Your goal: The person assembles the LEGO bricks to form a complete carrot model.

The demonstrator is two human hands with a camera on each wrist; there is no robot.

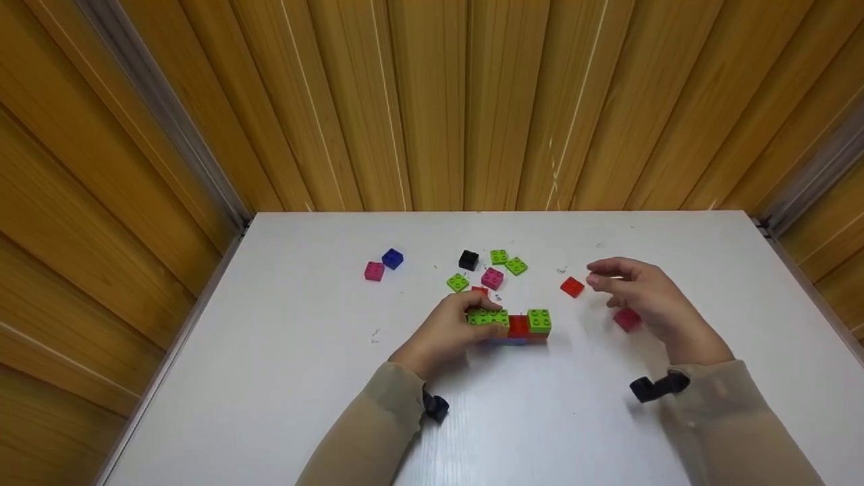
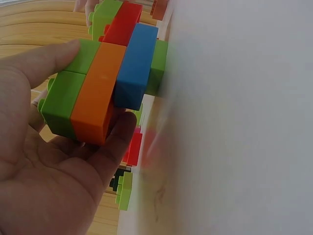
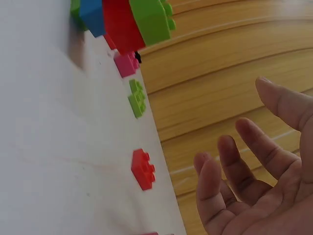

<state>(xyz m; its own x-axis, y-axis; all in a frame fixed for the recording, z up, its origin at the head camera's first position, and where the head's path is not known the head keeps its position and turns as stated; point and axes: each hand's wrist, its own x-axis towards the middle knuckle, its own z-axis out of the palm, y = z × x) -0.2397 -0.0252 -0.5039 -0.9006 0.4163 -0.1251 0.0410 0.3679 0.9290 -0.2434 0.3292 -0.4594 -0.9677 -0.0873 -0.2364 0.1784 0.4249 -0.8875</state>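
My left hand (image 1: 449, 331) grips a built stack of toy bricks, thumb on one side and fingers on the other. In the left wrist view the stack has green bricks (image 2: 66, 105) on top of an orange brick (image 2: 98, 85), a blue brick (image 2: 137, 66) under that, and a green one at the bottom. A red brick (image 1: 518, 326) and another green brick (image 1: 538, 320) form its right end. My right hand (image 1: 641, 297) hovers with loosely bent fingers and holds nothing. Nearest to it are a loose red brick (image 1: 572, 287) and a dark pink brick (image 1: 628, 319).
Beyond the stack lie a black brick (image 1: 468, 260), a pink brick (image 1: 493, 278) and several small green bricks (image 1: 516, 266). Farther left sit a blue brick (image 1: 392, 258) and another pink brick (image 1: 374, 271). Wood-look panels (image 1: 439, 108) rise behind the white table (image 1: 304, 283).
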